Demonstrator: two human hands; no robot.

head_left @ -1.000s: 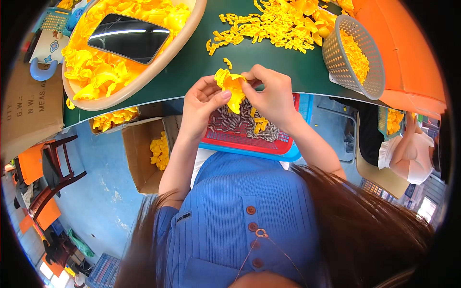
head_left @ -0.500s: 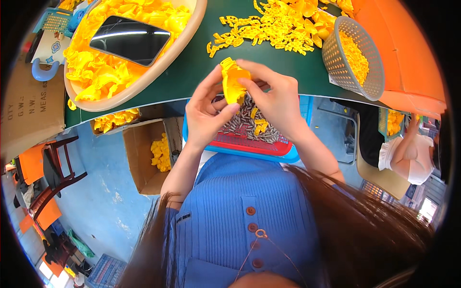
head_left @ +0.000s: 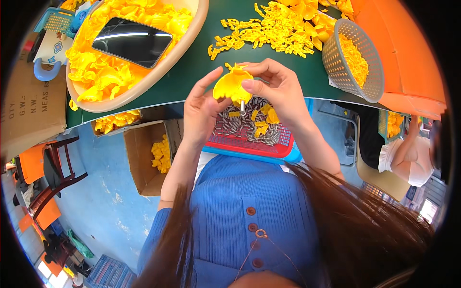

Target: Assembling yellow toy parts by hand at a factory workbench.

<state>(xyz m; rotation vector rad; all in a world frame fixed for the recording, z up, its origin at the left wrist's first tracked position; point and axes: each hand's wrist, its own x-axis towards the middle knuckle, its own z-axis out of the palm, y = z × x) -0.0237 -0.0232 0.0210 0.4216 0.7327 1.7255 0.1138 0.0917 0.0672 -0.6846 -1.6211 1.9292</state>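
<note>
A curved yellow plastic piece [head_left: 233,85] with a ragged upper edge is pinched between the thumb and fingers of my right hand [head_left: 281,91]. My left hand [head_left: 202,108] is beside the piece's left side, its forefinger stretched up and apart from it; some fingertips are close under the lower edge, and contact there is unclear. A small metal pin [head_left: 242,107] shows just below the piece; I cannot tell whether it is attached. Beneath both hands, a red basket [head_left: 240,148] holds many small metal pins [head_left: 269,137] and a few yellow bits [head_left: 260,129].
A beige tub [head_left: 187,41] of yellow pieces stands left, a black phone [head_left: 132,42] on top. Small yellow parts [head_left: 283,36] are heaped on the green table [head_left: 192,79]. A grey basket [head_left: 331,60] is at right. Below stands an open carton [head_left: 139,168]. Another person [head_left: 408,158] sits at far right.
The yellow piece has turned, showing its broad hollow side. My left fingers have loosened and spread from it, and the metal pin has come into sight below.
</note>
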